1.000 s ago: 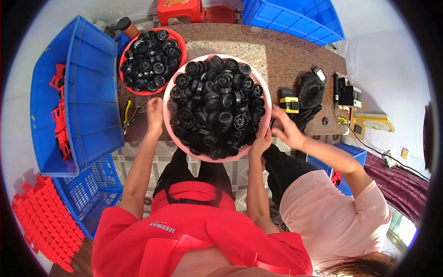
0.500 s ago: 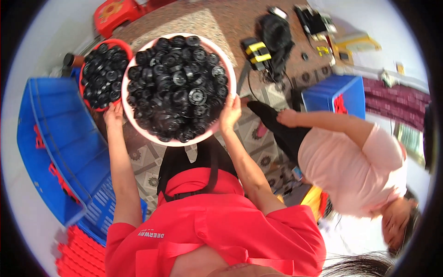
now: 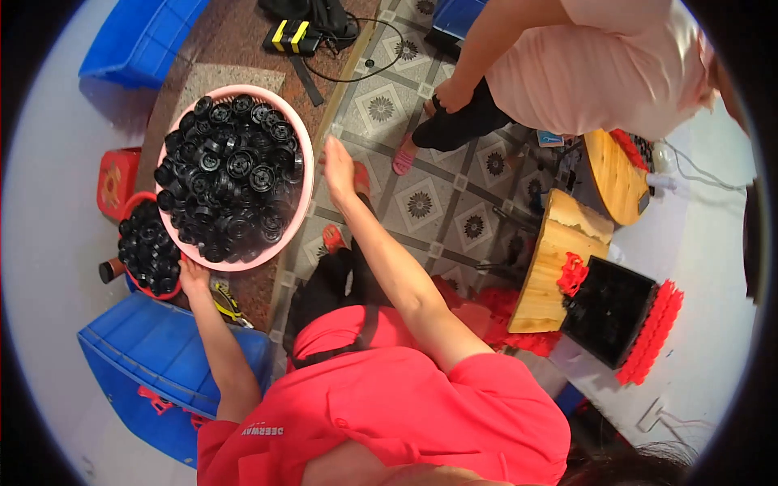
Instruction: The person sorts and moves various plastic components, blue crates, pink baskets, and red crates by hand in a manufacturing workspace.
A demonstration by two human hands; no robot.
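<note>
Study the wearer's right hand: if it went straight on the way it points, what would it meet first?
From the right hand, the line seems to reach the edge of the table first, then the black strap lying on it. Height is unclear, so it might pass over both.

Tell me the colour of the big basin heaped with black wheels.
The big basin is pale pink, best seen in the head view.
</note>
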